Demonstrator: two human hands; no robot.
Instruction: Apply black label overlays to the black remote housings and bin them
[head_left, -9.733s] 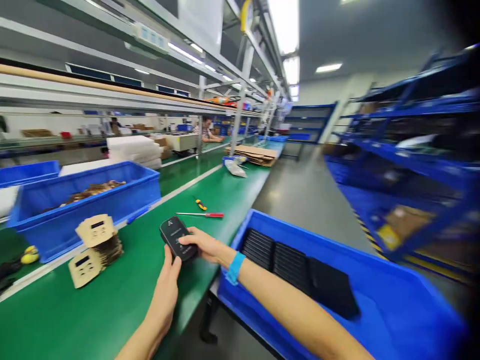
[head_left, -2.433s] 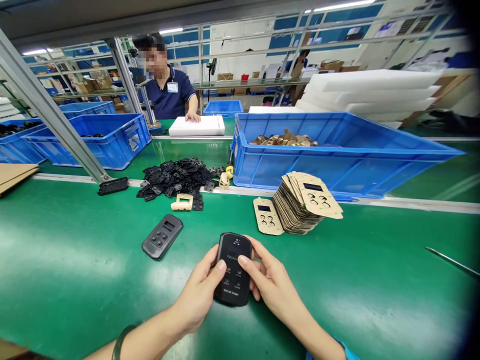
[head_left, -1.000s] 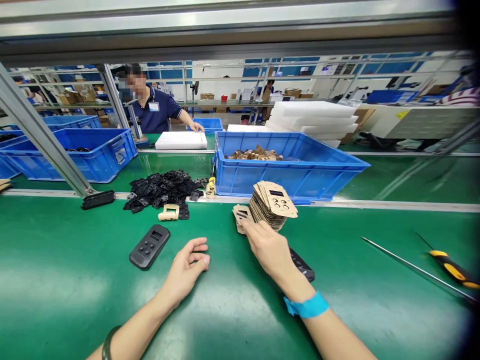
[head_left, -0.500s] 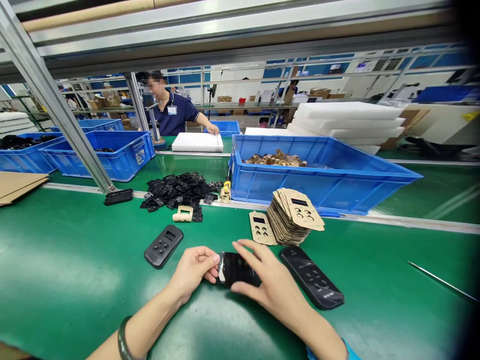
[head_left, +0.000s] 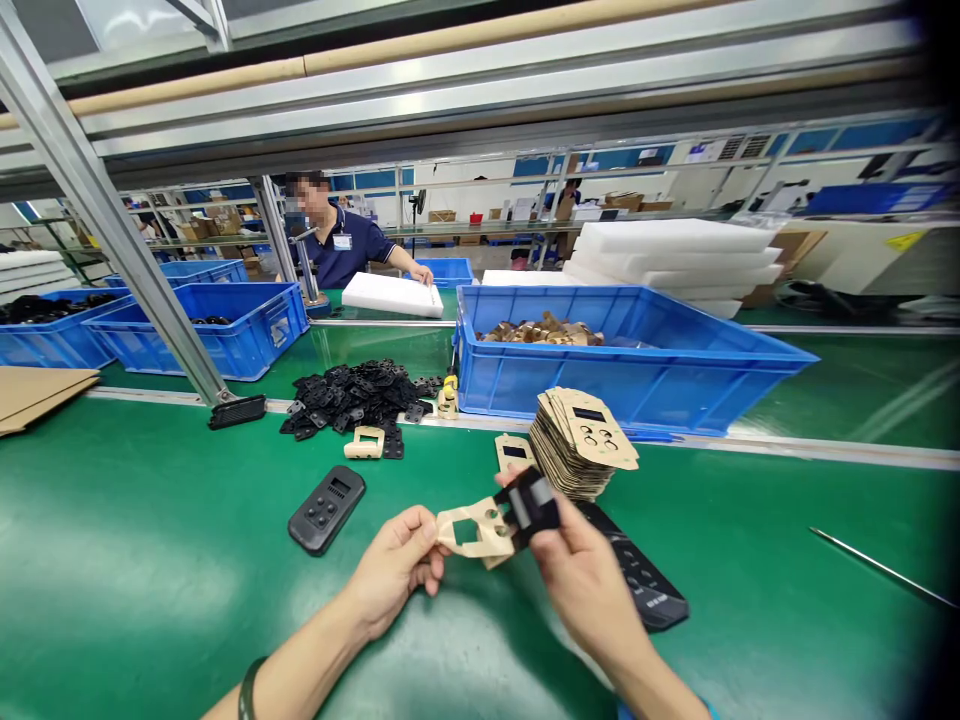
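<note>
My left hand pinches the left end of a tan backing paper with cut-outs. At its other end, my right hand grips a black faceplate sticker, tilted up with greyish bands on it. Sticker and paper meet between my hands; how far they are joined is hard to tell. Just behind stands a fanned stack of tan-backed panels, one panel lying at its left. A black remote-shaped housing lies left of my hands. Partly behind my right hand is a longer black glossy housing.
Black small plates lie heaped at the back, beside a curled tan paper scrap. A blue bin holds brownish pieces. A thin metal rod lies at right. Across the bench, a co-worker touches white foam.
The black sticker has swung up and rightward in my right hand, which has closed on it. Tan backing paper now shows, stretched from my left hand. The view has tilted slightly upward.
</note>
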